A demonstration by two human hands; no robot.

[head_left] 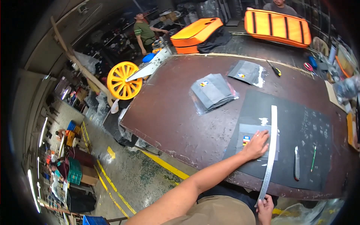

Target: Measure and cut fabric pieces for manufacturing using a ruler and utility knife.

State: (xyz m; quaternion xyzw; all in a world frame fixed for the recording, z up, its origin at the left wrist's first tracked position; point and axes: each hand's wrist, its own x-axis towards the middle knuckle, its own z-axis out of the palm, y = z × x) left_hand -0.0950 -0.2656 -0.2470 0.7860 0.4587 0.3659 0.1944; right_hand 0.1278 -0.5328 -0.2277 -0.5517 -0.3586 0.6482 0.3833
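My left hand point(256, 145) lies palm down on a grey fabric piece point(245, 130) with a small coloured label, its fingers stretched out. The fingertips reach close to the left edge of a long metal ruler point(271, 150); I cannot tell if they touch it. At the table's front edge, my right hand point(265, 208) grips the ruler's near end between thumb and fingers. The ruler runs away from me across the fabric's right part and a dark cutting mat point(296, 123). On the mat to the right lie a utility knife point(297, 165) and a green pencil point(313, 159).
Stacks of grey fabric pieces point(213, 92) point(245, 72) lie farther back on the brown table point(161, 108). Beyond them is a screwdriver point(276, 70). Orange bags point(197, 33) point(277, 28) stand at the back, near two people. A yellow spoked wheel point(124, 80) is at the table's left corner.
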